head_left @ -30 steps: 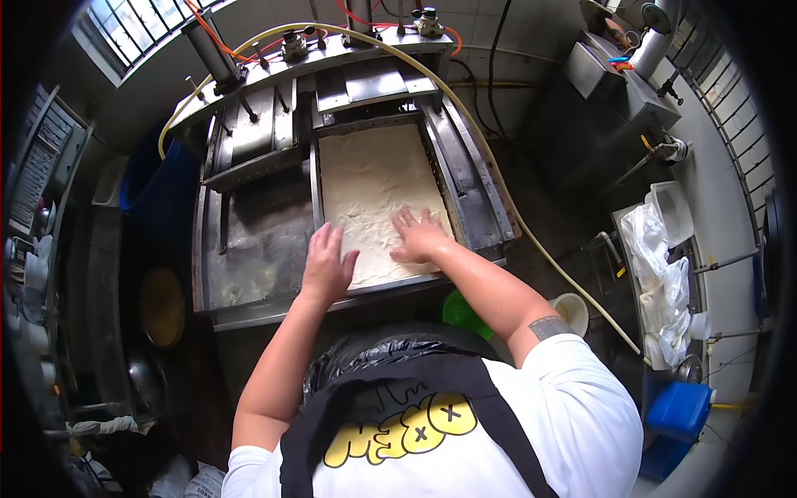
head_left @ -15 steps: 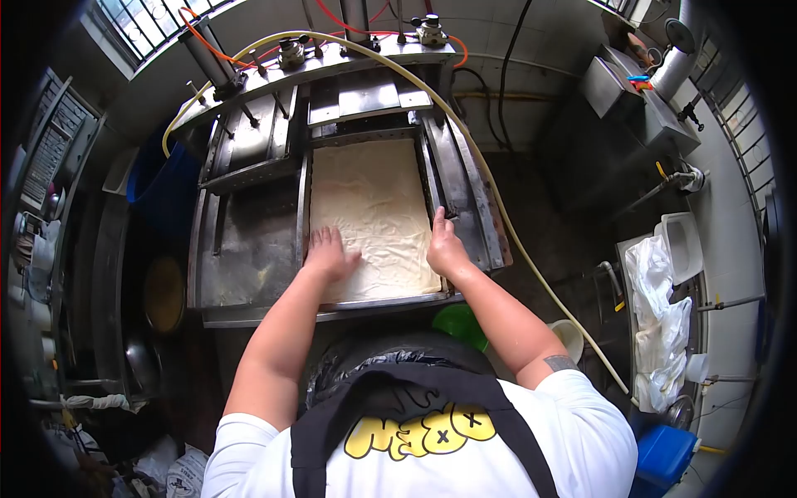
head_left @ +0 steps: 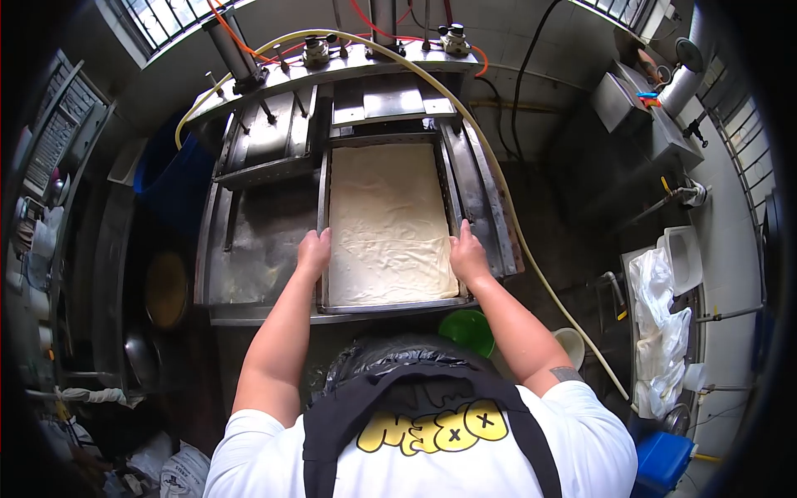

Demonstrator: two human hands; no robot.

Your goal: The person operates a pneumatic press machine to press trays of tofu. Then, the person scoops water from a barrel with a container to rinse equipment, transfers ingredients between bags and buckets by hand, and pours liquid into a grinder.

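Observation:
A rectangular metal frame (head_left: 324, 187) lies in front of me, filled edge to edge with a pale cream, cloth-like sheet (head_left: 386, 220). The sheet is wrinkled toward the near half and smoother at the far end. My left hand (head_left: 313, 254) is closed on the frame's left side wall, its thumb side at the rim. On the opposite wall, at about the same distance from me, my right hand (head_left: 469, 256) grips the frame too. Both forearms reach forward over the near edge of the metal bench (head_left: 249, 311).
Behind the frame stands a press with upright cylinders (head_left: 383, 21) and a metal plate (head_left: 390, 100). A second metal mould (head_left: 270, 133) sits at left. A yellowish hose (head_left: 498, 178) arcs over the bench's right side. Below the front edge are a green basin (head_left: 466, 330) and black plastic.
My left hand has left the sheet's surface and now holds the frame's left wall. My right hand stays at the right wall. The view has shifted slightly.

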